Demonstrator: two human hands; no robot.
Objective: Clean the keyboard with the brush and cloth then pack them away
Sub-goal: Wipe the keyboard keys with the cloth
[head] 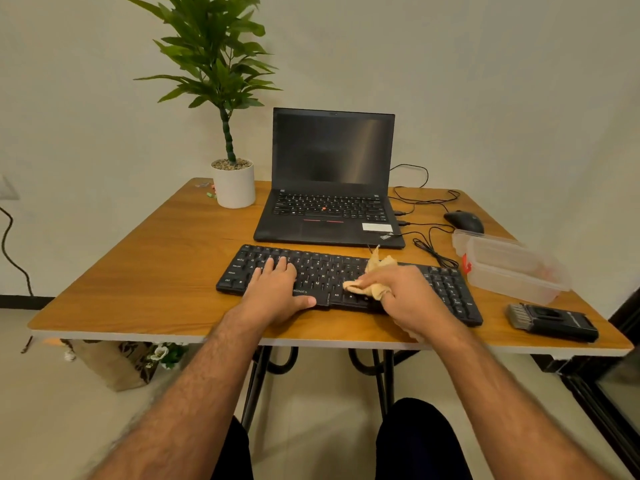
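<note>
keyboard lies near the front edge of the wooden table, just before the open laptop. left hand rests flat on its left keys, fingers straight, steadying it. right hand grips the bunched tan cloth against the middle keys. wiping well likely means short strokes along the rows, light pressure, the steadying hand kept firm. right of the keyboard the brush lies untouched; behind it stands the clear plastic box, then the mouse.
</note>
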